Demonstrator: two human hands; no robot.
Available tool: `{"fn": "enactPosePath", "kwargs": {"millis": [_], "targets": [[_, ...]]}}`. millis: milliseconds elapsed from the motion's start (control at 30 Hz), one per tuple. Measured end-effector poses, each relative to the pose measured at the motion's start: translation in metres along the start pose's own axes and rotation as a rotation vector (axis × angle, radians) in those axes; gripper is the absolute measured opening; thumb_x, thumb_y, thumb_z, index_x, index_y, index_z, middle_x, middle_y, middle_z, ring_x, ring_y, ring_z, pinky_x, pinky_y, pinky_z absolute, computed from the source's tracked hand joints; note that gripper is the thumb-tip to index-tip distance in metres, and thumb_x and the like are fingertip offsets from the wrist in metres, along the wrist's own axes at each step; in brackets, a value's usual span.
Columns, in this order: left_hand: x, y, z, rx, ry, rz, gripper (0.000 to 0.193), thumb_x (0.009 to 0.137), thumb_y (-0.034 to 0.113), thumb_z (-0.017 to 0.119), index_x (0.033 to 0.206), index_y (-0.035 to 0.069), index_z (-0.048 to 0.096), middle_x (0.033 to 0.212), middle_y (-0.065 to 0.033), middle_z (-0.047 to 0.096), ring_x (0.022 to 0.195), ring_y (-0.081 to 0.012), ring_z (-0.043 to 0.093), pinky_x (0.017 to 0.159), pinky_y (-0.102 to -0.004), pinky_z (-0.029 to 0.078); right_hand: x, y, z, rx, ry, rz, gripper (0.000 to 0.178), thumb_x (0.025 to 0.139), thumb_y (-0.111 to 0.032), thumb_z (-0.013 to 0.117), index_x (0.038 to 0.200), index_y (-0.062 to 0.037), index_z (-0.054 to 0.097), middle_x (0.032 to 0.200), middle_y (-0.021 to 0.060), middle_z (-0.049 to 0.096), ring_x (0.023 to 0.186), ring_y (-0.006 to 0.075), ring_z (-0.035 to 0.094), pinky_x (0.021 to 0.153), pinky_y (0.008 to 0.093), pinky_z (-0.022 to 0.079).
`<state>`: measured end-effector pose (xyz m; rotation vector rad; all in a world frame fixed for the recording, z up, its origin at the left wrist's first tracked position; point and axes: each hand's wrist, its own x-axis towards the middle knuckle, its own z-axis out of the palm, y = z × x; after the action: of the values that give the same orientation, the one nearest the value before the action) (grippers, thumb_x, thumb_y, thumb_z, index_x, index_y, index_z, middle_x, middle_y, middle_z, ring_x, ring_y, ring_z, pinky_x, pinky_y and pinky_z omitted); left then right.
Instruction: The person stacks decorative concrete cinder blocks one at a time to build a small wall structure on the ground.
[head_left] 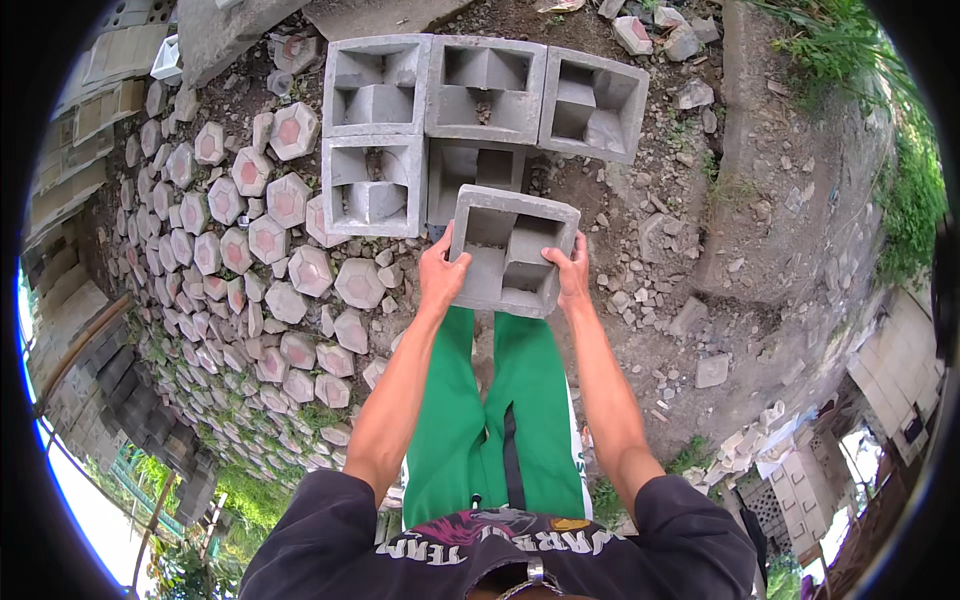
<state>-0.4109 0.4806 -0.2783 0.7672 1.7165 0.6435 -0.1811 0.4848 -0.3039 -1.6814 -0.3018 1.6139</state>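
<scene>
A square grey concrete block (478, 262) with stepped hollows is held up in front of my legs, slightly tilted. My left hand (440, 272) grips its left side, thumb on the rim and fingers behind it. On the opposite side my right hand (570, 268) holds the block the same way. Just beyond, similar blocks sit together on the ground: a far row with a left block (375, 132), a middle block (486, 130) and a right block (628, 105). Nearer stand another block (372, 228) at left and a block (440, 185) partly hidden behind the held one.
Hexagonal pavers (288, 200) with reddish centres cover the ground at left. Rubble (640, 285) lies over the dirt at right, beside a raised concrete strip (750, 200). Broken slabs (235, 35) lie at the far left. Stacked blocks (805, 490) stand at the near right.
</scene>
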Motion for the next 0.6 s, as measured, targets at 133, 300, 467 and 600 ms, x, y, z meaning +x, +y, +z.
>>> {"fn": "enactPosePath", "kwargs": {"millis": [133,300,467,600], "targets": [[0.046,-0.019,0.001,0.013,0.032,0.051,0.069,0.072,0.003,0.057,0.140,0.006,0.048,0.112,-0.0100,0.070,0.057,-0.0018,0.050,0.056,-0.0221,0.046,0.048,0.017,0.016,0.014,-0.009,-0.012,0.076,0.065,-0.010,0.074,0.134,-0.0080,0.042,0.112,0.0113,0.055,0.103,0.0226,0.056,0.091,0.0371,0.046],[0.080,-0.030,0.004,-0.065,0.057,0.081,0.070,0.073,0.001,0.056,0.142,0.003,0.045,0.125,-0.0117,0.064,0.055,-0.0010,0.047,0.051,-0.0210,0.042,0.089,0.020,0.032,-0.038,-0.049,-0.062,0.074,0.064,-0.010,0.074,0.131,-0.0062,0.043,0.112,0.0115,0.057,0.103,0.0212,0.056,0.092,0.0358,0.045],[0.091,-0.033,0.008,-0.045,0.095,0.087,0.069,0.074,0.000,0.056,0.142,0.003,0.045,0.124,-0.0114,0.064,0.056,-0.0005,0.046,0.052,-0.0205,0.042,0.105,0.020,0.035,-0.048,-0.059,-0.051,0.073,0.064,-0.009,0.074,0.131,-0.0060,0.044,0.110,0.0110,0.058,0.100,0.0210,0.057,0.090,0.0359,0.046],[0.096,-0.031,0.009,-0.050,0.070,0.058,0.069,0.074,0.000,0.056,0.142,0.003,0.045,0.126,-0.0112,0.064,0.055,-0.0003,0.045,0.051,-0.0204,0.041,0.114,0.024,0.036,0.013,-0.061,-0.036,0.070,0.064,-0.008,0.074,0.128,-0.0063,0.045,0.109,0.0107,0.059,0.099,0.0207,0.057,0.088,0.0358,0.047]]}}
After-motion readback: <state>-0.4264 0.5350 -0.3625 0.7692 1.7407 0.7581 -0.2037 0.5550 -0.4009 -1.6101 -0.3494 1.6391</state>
